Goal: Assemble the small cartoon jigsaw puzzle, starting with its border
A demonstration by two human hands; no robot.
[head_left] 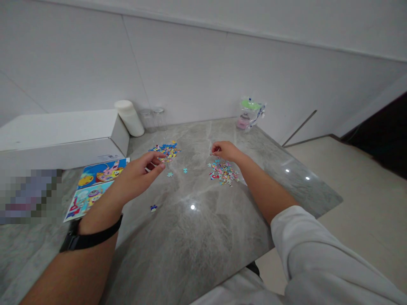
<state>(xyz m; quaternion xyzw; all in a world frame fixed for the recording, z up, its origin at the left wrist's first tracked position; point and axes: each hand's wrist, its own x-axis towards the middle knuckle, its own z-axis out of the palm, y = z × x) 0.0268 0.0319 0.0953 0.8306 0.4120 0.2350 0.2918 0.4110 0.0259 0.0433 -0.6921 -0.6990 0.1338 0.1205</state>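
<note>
Two piles of small jigsaw pieces lie on the grey marbled table (pixel 190 241). My left hand (pixel 140 173), fingers apart and slightly curled, hovers beside the left pile (pixel 170 151), which is mostly blue and yellow; nothing shows in it. My right hand (pixel 225 151) is closed in a pinch on a small puzzle piece (pixel 212 153), just above the right pile (pixel 224 171) of mixed colours. Two loose light-teal pieces, one farther left (pixel 170 174) and one farther right (pixel 185 170), lie between the piles. A dark blue and white piece (pixel 153 208) lies alone nearer me.
Two colourful cartoon pictures (pixel 103 173) lie partly behind my left arm. A long white box (pixel 60 135), a white roll (pixel 129 118) and clear jars (pixel 153 118) stand at the back left. A clear plastic bag (pixel 250 114) sits at the back right corner.
</note>
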